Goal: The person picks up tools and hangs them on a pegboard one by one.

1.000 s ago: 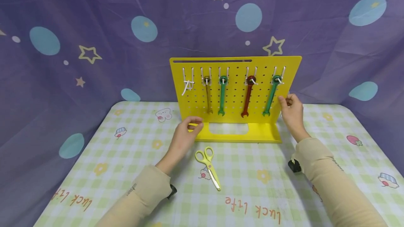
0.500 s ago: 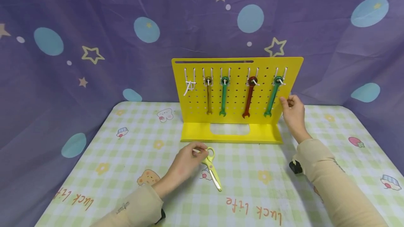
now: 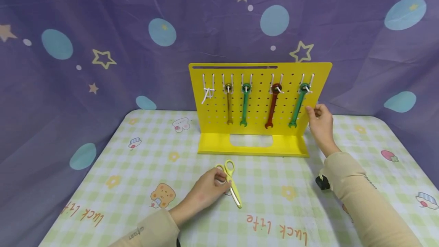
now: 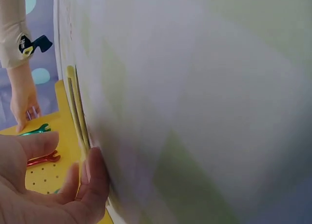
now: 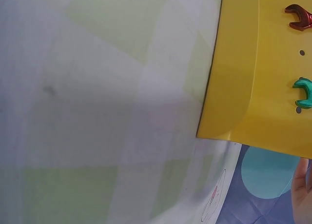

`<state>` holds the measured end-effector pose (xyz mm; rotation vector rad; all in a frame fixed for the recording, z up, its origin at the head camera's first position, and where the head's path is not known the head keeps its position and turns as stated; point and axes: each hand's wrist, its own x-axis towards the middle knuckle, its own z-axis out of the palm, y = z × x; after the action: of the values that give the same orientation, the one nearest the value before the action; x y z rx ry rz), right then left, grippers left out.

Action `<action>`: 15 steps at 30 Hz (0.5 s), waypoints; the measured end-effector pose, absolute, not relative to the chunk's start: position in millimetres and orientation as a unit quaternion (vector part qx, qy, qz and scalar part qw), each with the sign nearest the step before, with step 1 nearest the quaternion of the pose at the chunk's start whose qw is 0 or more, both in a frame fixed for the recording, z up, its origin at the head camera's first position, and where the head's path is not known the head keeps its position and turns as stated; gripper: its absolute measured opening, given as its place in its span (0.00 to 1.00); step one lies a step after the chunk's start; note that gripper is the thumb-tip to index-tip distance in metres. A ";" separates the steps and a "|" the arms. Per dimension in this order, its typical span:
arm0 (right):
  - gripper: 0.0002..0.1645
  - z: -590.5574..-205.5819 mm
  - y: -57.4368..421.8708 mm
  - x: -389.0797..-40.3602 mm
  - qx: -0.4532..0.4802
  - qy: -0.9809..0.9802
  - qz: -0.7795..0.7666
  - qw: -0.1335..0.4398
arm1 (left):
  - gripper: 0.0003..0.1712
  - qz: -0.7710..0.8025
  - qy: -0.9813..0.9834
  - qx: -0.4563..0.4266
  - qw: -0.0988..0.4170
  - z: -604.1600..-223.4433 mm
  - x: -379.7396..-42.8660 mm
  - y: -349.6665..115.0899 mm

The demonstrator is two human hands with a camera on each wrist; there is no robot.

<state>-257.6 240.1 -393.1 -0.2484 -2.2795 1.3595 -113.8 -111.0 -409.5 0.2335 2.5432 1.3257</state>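
Observation:
A pair of yellow scissors lies on the table in front of the yellow pegboard, handles toward the board. Over the middle of the scissors is my left hand. In the left wrist view its thumb stands apart from the fingers, whose fingertips are right at the scissors. My right hand grips the board's right edge, thumb in front and the other fingers partly hidden. From the board's white hooks hang a gold wrench, a red wrench and two green ones.
The board's leftmost white hook bears no wrench. A checked cloth with printed pictures covers the table. Behind it hangs a purple curtain.
My left hand has come off the pegboard's lower left and moved toward me, past the scissors' handles to their middle. My right hand stays at the board's edge.

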 end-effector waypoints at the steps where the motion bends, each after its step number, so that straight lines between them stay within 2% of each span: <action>1: 0.21 -393.1 240.1 -257.5 -0.091 -0.831 0.496 0.236 | 0.17 0.451 0.879 0.082 0.131 -409.7 -114.1 -110.7; 15: 0.22 -393.7 240.5 -258.2 -0.089 -0.833 0.493 0.233 | 0.26 0.392 0.905 0.104 0.126 -409.5 -116.3 -102.5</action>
<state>-258.2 240.5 -393.7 -0.2438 -2.2900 1.3554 -116.3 -102.5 -409.5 0.3023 2.6366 1.1417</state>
